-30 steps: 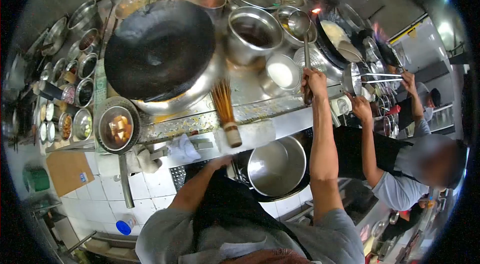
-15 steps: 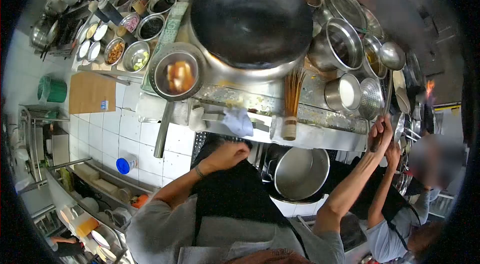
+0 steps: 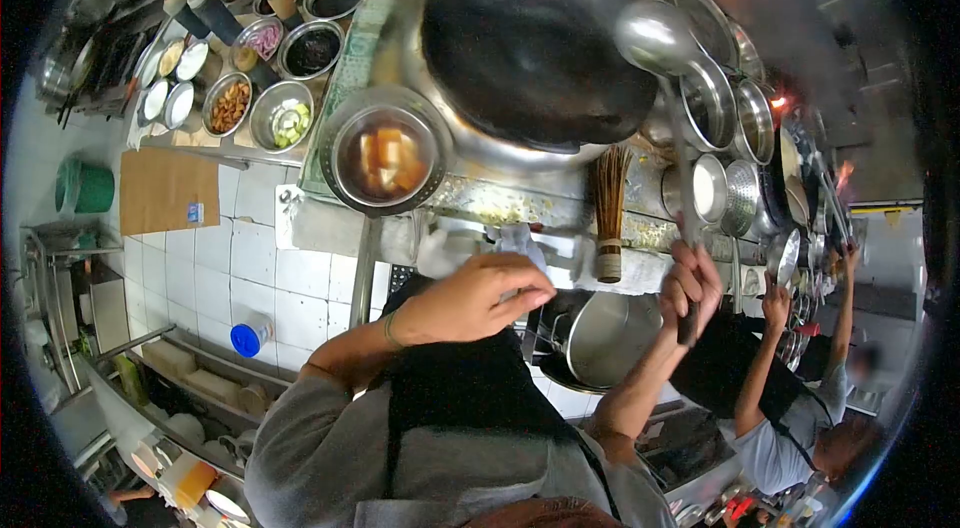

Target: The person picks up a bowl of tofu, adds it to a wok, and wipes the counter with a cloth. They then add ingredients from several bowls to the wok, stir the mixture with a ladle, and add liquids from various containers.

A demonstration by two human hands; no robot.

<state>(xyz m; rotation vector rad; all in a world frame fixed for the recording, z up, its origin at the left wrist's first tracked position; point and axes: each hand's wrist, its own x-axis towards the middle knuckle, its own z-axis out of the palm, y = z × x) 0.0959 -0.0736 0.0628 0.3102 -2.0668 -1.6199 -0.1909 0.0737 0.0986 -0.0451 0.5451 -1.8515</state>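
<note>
My right hand point(image 3: 690, 283) grips the handle of a metal ladle point(image 3: 655, 36), whose bowl is raised near the right rim of the black wok point(image 3: 530, 58). Held in front of my apron, my left hand point(image 3: 480, 296) has its fingers stretched out and nothing visible in them. Beyond it lie a crumpled cloth point(image 3: 520, 242) and a strainer point(image 3: 345, 186) with a long handle, at the wok's left. Pale and brown cubes point(image 3: 388, 160) in brown liquid show in its middle. A bamboo brush point(image 3: 610, 203) lies between wok and counter edge.
Bowls of ingredients point(image 3: 285, 116) and sauce bottles point(image 3: 215, 13) crowd the left counter. Metal pots point(image 3: 707, 103) and a perforated ladle point(image 3: 740, 196) stand on the right. Below the edge sits a large pot point(image 3: 615, 338). A co-worker point(image 3: 775, 388) works close at my right.
The ladle has come off the right-hand pots, swinging left towards the wok with my right hand. My left hand has moved right and its fingers have straightened. The camera view has shifted.
</note>
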